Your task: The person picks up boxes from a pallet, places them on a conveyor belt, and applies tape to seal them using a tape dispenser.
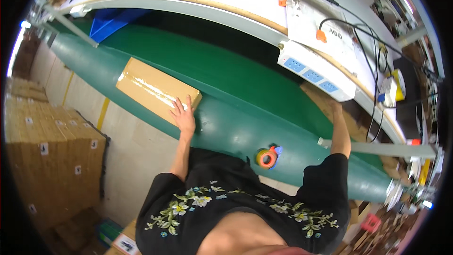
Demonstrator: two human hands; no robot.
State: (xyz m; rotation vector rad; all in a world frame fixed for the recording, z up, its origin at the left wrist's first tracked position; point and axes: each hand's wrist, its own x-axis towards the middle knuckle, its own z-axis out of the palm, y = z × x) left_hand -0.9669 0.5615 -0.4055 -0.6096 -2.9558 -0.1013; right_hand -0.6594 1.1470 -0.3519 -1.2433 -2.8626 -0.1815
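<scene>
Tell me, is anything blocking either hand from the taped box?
Nothing visible stands between the left hand and the taped cardboard box: its spread fingers rest on the box's right end. The white power strip hides most of the right hand from view, so what lies right around it I cannot tell.

A black top (236, 201) with a rounded neckline (246, 208) clothed the worker's torso. Embroidered sprays spread toward both shoulders, pairing white flowers (202, 201), some touched with yellow at the centre, with green leaves (172, 230) and small blue blossoms (163, 234). Loose, plain black short sleeves (325, 172) ended near the elbows, leaving the forearms (180, 160) and left hand (185, 119) bare.
</scene>
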